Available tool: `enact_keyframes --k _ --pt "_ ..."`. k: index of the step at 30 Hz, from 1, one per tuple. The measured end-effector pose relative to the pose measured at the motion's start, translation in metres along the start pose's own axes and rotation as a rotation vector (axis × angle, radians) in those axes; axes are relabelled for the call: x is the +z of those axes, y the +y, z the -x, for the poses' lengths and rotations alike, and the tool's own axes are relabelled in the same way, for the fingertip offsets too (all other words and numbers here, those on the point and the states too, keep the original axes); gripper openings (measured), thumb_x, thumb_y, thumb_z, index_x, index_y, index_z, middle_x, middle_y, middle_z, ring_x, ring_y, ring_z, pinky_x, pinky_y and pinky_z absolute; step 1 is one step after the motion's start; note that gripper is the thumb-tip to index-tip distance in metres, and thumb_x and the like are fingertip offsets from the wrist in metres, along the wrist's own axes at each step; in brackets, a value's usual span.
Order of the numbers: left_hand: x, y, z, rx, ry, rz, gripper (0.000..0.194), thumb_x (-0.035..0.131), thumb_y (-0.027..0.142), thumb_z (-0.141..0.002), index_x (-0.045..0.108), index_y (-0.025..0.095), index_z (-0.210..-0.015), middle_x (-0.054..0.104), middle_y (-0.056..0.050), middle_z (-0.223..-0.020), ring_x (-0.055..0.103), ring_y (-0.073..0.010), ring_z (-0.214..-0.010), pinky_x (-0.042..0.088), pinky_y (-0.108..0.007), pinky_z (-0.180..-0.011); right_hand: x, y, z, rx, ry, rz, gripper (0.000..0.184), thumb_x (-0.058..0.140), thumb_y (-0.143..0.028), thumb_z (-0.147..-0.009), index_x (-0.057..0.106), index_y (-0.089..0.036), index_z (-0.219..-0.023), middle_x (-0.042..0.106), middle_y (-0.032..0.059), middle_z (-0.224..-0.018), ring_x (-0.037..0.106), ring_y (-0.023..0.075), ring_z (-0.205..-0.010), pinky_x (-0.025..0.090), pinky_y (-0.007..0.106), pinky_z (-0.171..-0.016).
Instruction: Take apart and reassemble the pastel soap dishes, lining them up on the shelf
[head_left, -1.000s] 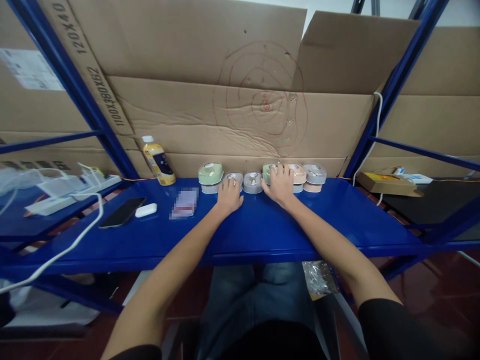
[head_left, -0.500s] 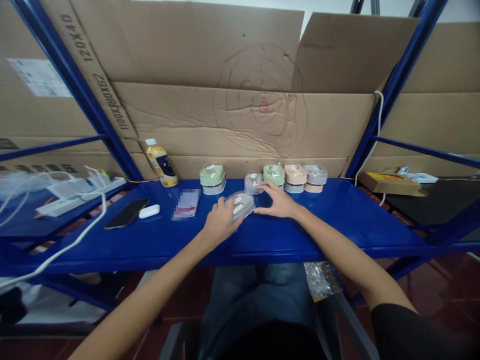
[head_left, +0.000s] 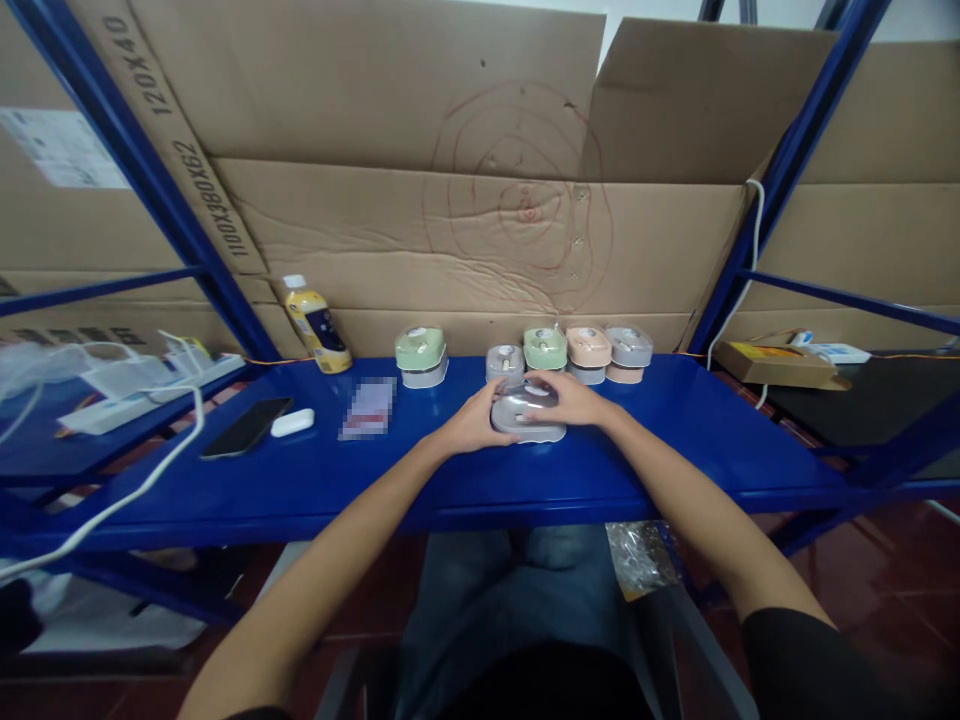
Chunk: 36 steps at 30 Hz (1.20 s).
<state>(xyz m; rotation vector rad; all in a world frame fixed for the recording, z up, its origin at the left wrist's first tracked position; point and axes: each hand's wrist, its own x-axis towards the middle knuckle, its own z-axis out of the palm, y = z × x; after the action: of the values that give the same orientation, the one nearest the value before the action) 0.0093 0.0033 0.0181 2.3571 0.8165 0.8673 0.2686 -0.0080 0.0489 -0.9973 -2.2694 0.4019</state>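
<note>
A small grey lidded container (head_left: 527,415) rests on the blue shelf (head_left: 420,470) in front of me. My left hand (head_left: 472,422) grips its left side with curled fingers. My right hand (head_left: 574,398) lies over its top and right side, fingers bent around the lid. Behind it, along the cardboard wall, stands a row of similar containers: a green one stacked on a grey one (head_left: 421,355), a single grey one (head_left: 505,362), then green (head_left: 545,348), peach (head_left: 589,352) and grey (head_left: 628,352) ones on stacks.
A yellow bottle (head_left: 316,323) stands at the back left. A phone (head_left: 245,426), a white earbud case (head_left: 292,422) and a blurred card (head_left: 367,407) lie to the left. White cables and a power strip (head_left: 142,385) sit far left. A flat box (head_left: 772,364) lies on the right shelf.
My left hand pulled the grey container out of the back row and toward me. My right hand left the row and came onto the container from the right.
</note>
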Motion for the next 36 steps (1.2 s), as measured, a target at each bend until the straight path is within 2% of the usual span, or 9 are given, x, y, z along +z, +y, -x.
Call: enact_keyframes --k 3,7,10,13,18,20,28,32,36 --pt "0.001 0.002 0.006 0.050 0.012 -0.128 0.092 0.083 0.046 -0.077 0.043 0.022 -0.156 0.055 -0.016 -0.152 0.055 -0.0359 -0.139 0.043 -0.053 -0.119 -0.017 0.011 -0.001 0.104 0.101 -0.087 0.058 0.072 -0.059 -0.088 0.066 -0.021 -0.132 0.073 0.0094 -0.117 0.069 0.0283 -0.105 0.055 0.049 -0.099" --pt "0.004 0.006 0.010 0.061 -0.043 -0.306 0.051 0.069 0.043 -0.090 0.068 0.024 -0.137 0.050 -0.014 -0.156 0.046 -0.0386 -0.146 0.036 -0.057 -0.123 -0.029 0.024 -0.002 0.229 0.259 -0.100 0.054 0.066 -0.059 -0.092 0.067 -0.019 -0.130 0.073 0.0096 -0.108 0.068 0.0266 -0.099 0.056 0.048 -0.095" --pt "0.005 0.008 0.009 0.061 -0.022 -0.314 0.043 0.060 0.046 -0.097 0.073 0.022 -0.131 0.050 -0.015 -0.154 0.045 -0.0377 -0.147 0.035 -0.057 -0.125 -0.027 0.030 -0.003 0.248 0.289 -0.100 0.053 0.067 -0.058 -0.092 0.067 -0.020 -0.128 0.074 0.0098 -0.107 0.069 0.0259 -0.097 0.057 0.047 -0.094" --pt "0.000 0.007 0.006 0.041 0.108 -0.246 0.045 0.053 0.046 -0.101 0.072 0.019 -0.130 0.053 -0.015 -0.149 0.050 -0.0330 -0.142 0.038 -0.052 -0.124 -0.023 0.033 -0.004 0.230 0.309 -0.103 0.053 0.068 -0.059 -0.091 0.067 -0.020 -0.127 0.075 0.0100 -0.108 0.070 0.0269 -0.097 0.057 0.048 -0.093" --pt "-0.015 0.000 0.006 -0.142 0.490 -0.215 0.046 0.040 0.044 -0.105 0.073 0.017 -0.122 0.061 -0.014 -0.136 0.060 -0.0284 -0.128 0.046 -0.047 -0.117 -0.025 0.034 -0.006 0.227 0.346 -0.131 0.054 0.063 -0.061 -0.094 0.065 -0.021 -0.130 0.075 0.0108 -0.109 0.072 0.0294 -0.100 0.058 0.052 -0.095" --pt "-0.018 -0.002 0.008 -0.190 0.530 -0.237 0.047 0.039 0.045 -0.105 0.073 0.017 -0.118 0.064 -0.013 -0.130 0.061 -0.0285 -0.125 0.046 -0.048 -0.116 -0.026 0.034 -0.006 0.243 0.345 -0.150 0.055 0.062 -0.061 -0.094 0.064 -0.020 -0.130 0.076 0.0113 -0.108 0.073 0.0295 -0.098 0.058 0.052 -0.094" --pt "-0.005 0.016 0.019 0.026 0.120 -0.373 0.046 0.050 0.049 -0.102 0.069 0.019 -0.132 0.047 -0.015 -0.153 0.045 -0.0322 -0.146 0.035 -0.050 -0.126 -0.027 0.028 -0.004 0.171 0.333 -0.091 0.058 0.071 -0.058 -0.088 0.067 -0.019 -0.130 0.075 0.0120 -0.118 0.071 0.0299 -0.106 0.056 0.052 -0.099" --pt "0.002 0.022 0.019 0.056 0.048 -0.409 0.046 0.057 0.046 -0.099 0.066 0.021 -0.136 0.045 -0.016 -0.156 0.043 -0.0357 -0.148 0.035 -0.054 -0.125 -0.025 0.019 -0.002 0.019 0.180 -0.122 0.068 0.084 -0.052 -0.078 0.067 -0.021 -0.136 0.068 0.0125 -0.138 0.065 0.0313 -0.126 0.051 0.051 -0.110" --pt "0.008 0.014 0.015 0.002 0.069 -0.291 0.070 0.070 0.051 -0.090 0.048 0.018 -0.148 0.053 -0.018 -0.149 0.050 -0.0363 -0.143 0.040 -0.055 -0.121 -0.018 0.012 -0.001 -0.073 0.015 -0.085 0.077 0.091 -0.051 -0.071 0.066 -0.025 -0.139 0.069 0.0107 -0.137 0.065 0.0314 -0.126 0.052 0.051 -0.108"
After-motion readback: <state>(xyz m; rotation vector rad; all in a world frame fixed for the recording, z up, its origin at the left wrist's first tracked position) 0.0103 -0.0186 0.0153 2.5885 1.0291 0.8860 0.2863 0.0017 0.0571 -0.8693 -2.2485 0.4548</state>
